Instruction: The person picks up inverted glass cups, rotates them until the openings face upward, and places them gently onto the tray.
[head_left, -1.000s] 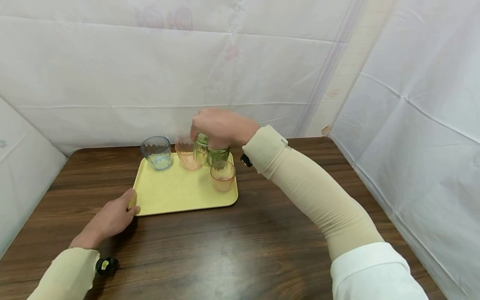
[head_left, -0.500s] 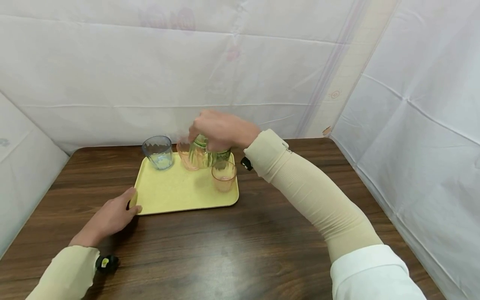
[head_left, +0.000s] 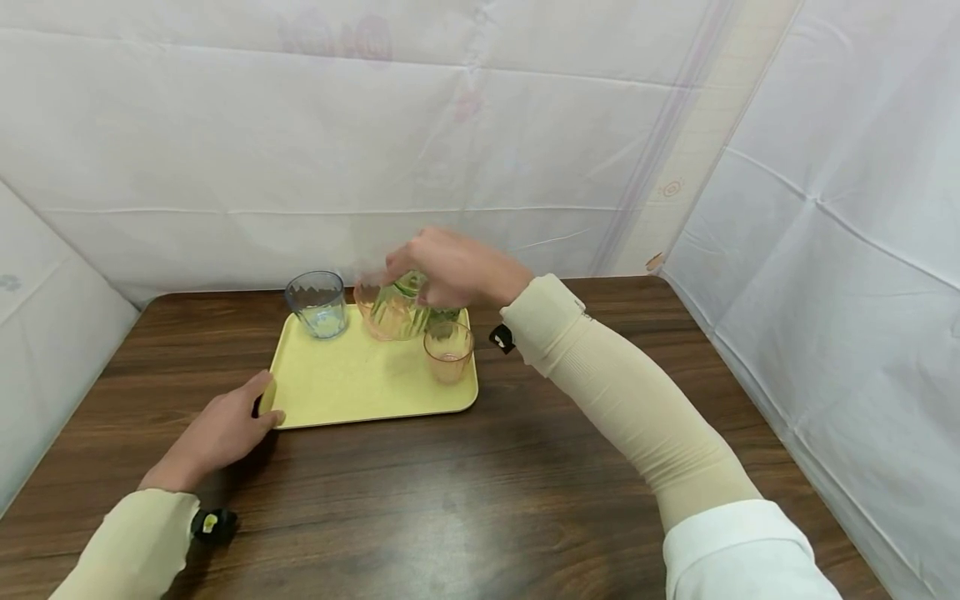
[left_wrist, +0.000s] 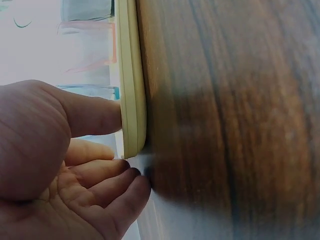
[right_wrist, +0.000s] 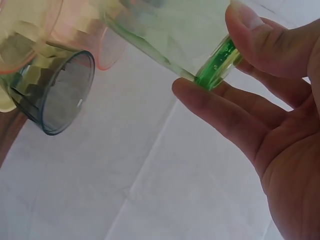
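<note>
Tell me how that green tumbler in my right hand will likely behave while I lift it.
The green tumbler looks empty, so probably light. Its smooth, glossy wall may be slippery in the right hand, which pinches only the rim. Already tilted, it could swing against the orange tumbler beside it.

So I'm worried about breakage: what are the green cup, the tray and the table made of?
Green cup: clear tinted, faceted, glossy; glass or hard plastic, can't tell which. Tray: pale yellow, matte, rounded rim, probably plastic. Table: dark wood grain with slight sheen, wood or laminate.
</note>
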